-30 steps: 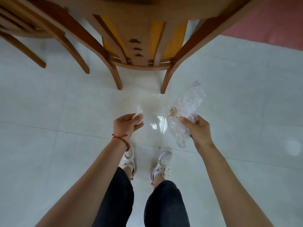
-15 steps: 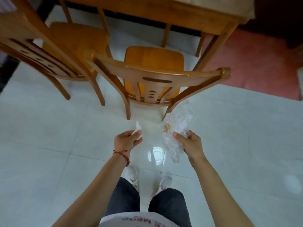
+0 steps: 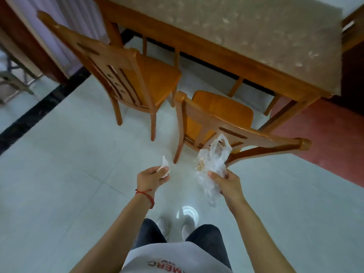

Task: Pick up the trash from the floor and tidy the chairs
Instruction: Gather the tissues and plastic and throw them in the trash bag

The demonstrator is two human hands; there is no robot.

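Sensibly, with the left hand (image 3: pixel 151 177) pinching a small white paper scrap (image 3: pixel 164 168) and the right hand (image 3: pixel 226 181) gripping a crumpled clear plastic bag (image 3: pixel 211 164), drop both before pushing the angled orange wooden chair (image 3: pixel 220 117) just ahead under the tabletop (image 3: pixel 256 32).

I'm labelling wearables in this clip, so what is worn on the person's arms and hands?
Both forearms are bare, with no sleeves reaching them. The left hand has a thin red string bracelet tied round its wrist, with a loose end hanging. The right hand and its wrist show no band, watch, ring or glove.
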